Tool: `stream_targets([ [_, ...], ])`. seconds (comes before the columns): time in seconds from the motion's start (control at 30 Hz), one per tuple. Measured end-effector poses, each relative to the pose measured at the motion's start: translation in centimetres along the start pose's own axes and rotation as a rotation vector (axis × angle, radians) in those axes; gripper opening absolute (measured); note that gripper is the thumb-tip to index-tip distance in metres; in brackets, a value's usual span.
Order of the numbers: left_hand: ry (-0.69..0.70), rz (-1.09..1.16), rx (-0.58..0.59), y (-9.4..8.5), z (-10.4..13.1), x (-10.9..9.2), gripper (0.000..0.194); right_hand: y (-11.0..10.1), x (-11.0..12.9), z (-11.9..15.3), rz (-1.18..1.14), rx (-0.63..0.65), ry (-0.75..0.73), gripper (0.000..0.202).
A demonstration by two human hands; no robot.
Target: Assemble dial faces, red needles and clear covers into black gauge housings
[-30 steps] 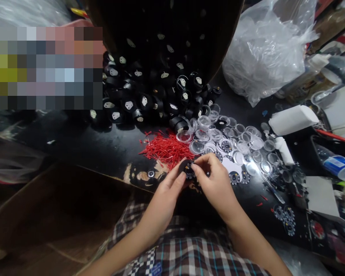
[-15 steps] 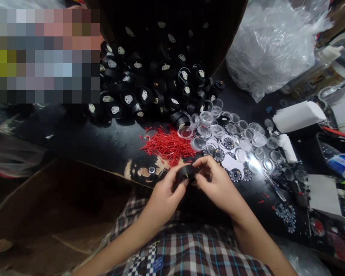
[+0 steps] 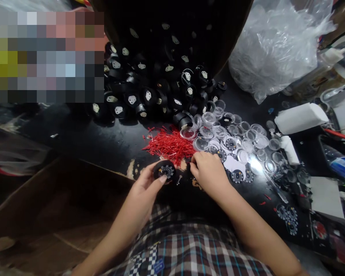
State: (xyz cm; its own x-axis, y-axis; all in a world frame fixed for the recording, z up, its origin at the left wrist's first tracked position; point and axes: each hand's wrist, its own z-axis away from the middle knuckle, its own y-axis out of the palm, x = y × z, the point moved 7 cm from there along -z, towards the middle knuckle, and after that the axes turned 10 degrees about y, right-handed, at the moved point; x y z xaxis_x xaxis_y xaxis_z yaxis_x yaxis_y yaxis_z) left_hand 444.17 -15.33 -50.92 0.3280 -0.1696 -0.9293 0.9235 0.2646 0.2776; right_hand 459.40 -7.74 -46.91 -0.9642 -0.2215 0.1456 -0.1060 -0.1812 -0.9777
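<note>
My left hand [image 3: 145, 188] grips a round black gauge [image 3: 166, 171], its marked dial facing up and the thumb on the dial's lower edge. My right hand [image 3: 208, 174] is at the right front edge of a pile of red needles [image 3: 171, 145]. Its fingers are bent together, and whatever they hold is too small to make out. Clear round covers [image 3: 247, 145] and black printed dials [image 3: 237, 176] lie just beyond and right of that hand. A small metallic piece [image 3: 179, 179] rests between my hands.
Many black housings with pale plates [image 3: 132, 100] are heaped at the back. A clear plastic bag [image 3: 273, 50] stands back right, near white rolls [image 3: 301, 117] and a bottle [image 3: 340, 161]. Tweezers [image 3: 277, 188] lie at the right. A cardboard box [image 3: 60, 222] is at the lower left.
My hands have moved apart. The left one has carried the black gauge leftward and turned its dial up; the right one has let go of it and shifted toward the red needles.
</note>
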Motion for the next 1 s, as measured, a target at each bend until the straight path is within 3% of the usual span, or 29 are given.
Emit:
stream_targets([
  [0.2, -0.092, 0.411, -0.022, 3.2, 0.0, 0.7, 0.031, -0.7, 0.7, 0.8, -0.226, 0.021, -0.041, 0.01],
  [0.47, -0.081, 0.484, 0.027, 3.9, -0.1, 0.2, 0.024, -2.8, 0.4, 2.9, -0.371, -0.143, -0.134, 0.016],
  [0.67, -0.025, 0.279, -0.027, 3.3, -0.6, 0.2, 0.038, -3.7, 0.9, 3.4, -0.681, -0.046, -0.129, 0.011],
  [0.8, 0.053, 0.109, 0.075, 4.3, -0.4, 0.7, 0.032, -3.8, 1.2, 3.5, -0.608, -0.027, -0.087, 0.011],
  [1.0, 0.161, -0.05, 0.142, 4.6, -0.2, -0.5, 0.027, -3.9, 0.7, 3.5, -0.571, -0.013, -0.038, 0.014],
])
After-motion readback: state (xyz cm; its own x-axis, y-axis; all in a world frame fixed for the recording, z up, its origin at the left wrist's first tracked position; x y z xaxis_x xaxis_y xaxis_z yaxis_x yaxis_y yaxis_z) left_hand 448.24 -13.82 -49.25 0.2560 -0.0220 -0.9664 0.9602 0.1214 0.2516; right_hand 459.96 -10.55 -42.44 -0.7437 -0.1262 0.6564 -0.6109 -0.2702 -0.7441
